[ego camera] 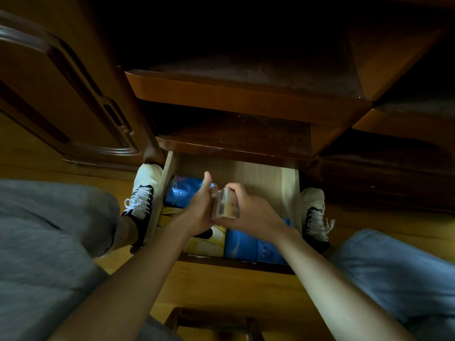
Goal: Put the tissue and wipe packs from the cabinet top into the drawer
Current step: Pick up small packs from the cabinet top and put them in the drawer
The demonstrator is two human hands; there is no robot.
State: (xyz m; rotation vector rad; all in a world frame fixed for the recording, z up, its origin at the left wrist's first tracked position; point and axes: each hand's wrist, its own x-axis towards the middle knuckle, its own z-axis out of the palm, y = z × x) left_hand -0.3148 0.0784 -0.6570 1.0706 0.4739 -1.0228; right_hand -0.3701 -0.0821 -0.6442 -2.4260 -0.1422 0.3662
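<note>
The drawer (290,183) stands pulled out below the dark wooden cabinet top (236,141). Inside lie a blue pack (177,193) at the back left, a yellow pack (204,242) at the front left and blue packs (248,244) at the front right. Above the drawer's middle, my right hand (251,212) grips a small tan tissue pack (225,205). My left hand (199,207) presses against the pack's left side with its thumb up; its fingers are hidden behind the pack.
My knees in grey trousers (49,230) and blue-grey trousers (398,274) flank the drawer, with white-and-black shoes (142,193) on the wooden floor at each side. A cabinet door (61,82) stands at the left. A wooden stool's edge (211,321) shows below.
</note>
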